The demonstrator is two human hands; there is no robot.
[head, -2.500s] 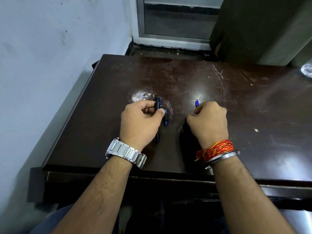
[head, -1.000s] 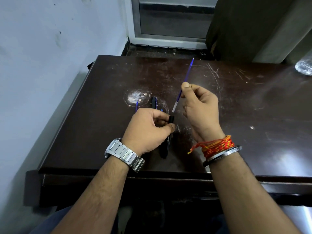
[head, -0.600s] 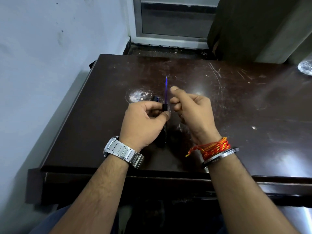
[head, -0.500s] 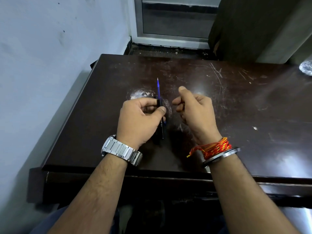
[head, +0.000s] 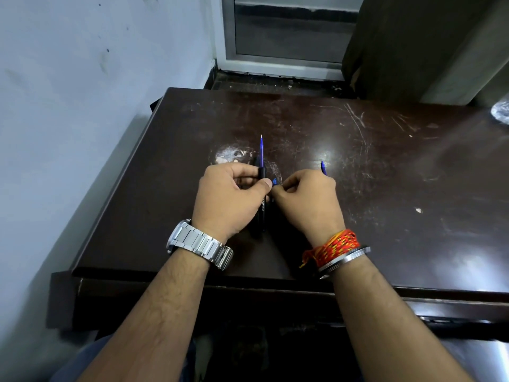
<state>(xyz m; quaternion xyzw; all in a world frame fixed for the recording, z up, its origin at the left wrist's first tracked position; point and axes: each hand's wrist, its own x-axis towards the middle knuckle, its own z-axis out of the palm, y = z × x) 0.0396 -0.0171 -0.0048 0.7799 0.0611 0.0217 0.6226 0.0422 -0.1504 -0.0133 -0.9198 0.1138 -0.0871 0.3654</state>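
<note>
My left hand (head: 228, 199) grips a black pen barrel (head: 262, 213) between thumb and fingers, just above the dark table (head: 385, 188). A thin blue refill (head: 261, 151) sticks out of the barrel's far end, pointing away from me. My right hand (head: 307, 201) is lowered beside it, fingertips pinching a small blue piece (head: 275, 181) next to the barrel. Another blue refill tip (head: 322, 167) lies on the table just beyond my right knuckles. A second black barrel (head: 254, 162) peeks out behind my left fingers.
A pale wall runs along the left of the table. A door frame (head: 228, 37) and a dark curtain (head: 399, 45) stand behind the far edge. A crumpled clear wrapper (head: 501, 111) lies at the far right edge. A whitish worn patch (head: 230, 155) marks the tabletop.
My right hand slid the blue refill into the barrel held by my left hand, let it go, then dropped to the table and pinched a small blue piece beside the barrel.
</note>
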